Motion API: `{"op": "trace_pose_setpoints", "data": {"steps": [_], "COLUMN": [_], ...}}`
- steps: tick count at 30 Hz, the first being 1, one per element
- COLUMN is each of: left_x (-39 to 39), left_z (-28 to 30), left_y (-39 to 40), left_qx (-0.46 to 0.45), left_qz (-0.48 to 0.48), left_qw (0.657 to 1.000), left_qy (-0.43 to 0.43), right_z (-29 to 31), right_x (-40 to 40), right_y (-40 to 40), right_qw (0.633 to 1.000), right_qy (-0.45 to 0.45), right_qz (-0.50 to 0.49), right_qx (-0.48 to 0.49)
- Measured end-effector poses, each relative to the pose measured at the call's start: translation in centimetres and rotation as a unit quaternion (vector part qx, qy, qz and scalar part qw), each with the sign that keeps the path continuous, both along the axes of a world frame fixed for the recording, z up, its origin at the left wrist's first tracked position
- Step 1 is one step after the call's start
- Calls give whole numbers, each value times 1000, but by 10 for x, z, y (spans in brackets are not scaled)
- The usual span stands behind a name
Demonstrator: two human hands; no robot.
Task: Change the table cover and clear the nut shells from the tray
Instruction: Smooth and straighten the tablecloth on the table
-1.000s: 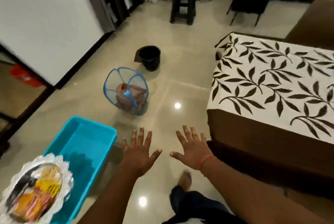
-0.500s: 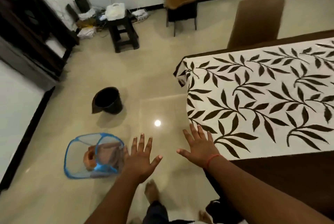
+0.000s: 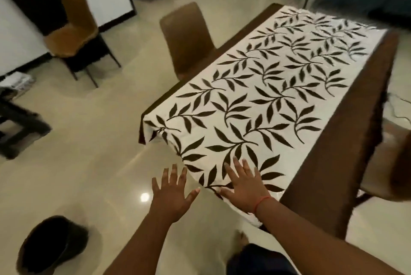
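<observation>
- Left hand [image 3: 172, 194]: fingers spread straight, empty, held above the floor [image 3: 89, 152] just beside the worktop's near corner.
- Right hand [image 3: 244, 183]: fingers spread straight, palm down over the near edge of the table cover [image 3: 266, 97]; contact unclear.
- Table cover: white with dark leaf print, spread on the brown worktop [image 3: 347, 141], one corner drooping at the left end.
- Brown chair [image 3: 186, 37]: tucked at the far side.
- Black bucket [image 3: 51, 245]: on the floor, lower left.
</observation>
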State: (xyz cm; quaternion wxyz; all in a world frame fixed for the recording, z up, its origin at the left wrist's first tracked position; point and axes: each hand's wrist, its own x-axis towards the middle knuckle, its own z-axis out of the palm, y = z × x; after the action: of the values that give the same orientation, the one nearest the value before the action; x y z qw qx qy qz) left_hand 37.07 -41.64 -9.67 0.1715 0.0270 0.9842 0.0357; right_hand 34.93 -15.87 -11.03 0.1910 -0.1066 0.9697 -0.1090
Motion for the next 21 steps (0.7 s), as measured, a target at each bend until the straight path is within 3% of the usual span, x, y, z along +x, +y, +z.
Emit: {"op": "trace_pose_setpoints", "data": {"steps": [4,21], "left_x": [-48,-211], "left_z": [-14,-31], "left_y": [24,63], "left_qx": [1,-8], "left_qz": [-76,-224], "left_qw": [997,973], "left_qy": [-5,-63], "right_z": [-7,-23], "right_x": [-23,-102], "right_y": [24,46], "right_qw": [997,972], "right_qy": [-12,-57], "right_qz": [-75,-227], "right_qx": [-2,16]}}
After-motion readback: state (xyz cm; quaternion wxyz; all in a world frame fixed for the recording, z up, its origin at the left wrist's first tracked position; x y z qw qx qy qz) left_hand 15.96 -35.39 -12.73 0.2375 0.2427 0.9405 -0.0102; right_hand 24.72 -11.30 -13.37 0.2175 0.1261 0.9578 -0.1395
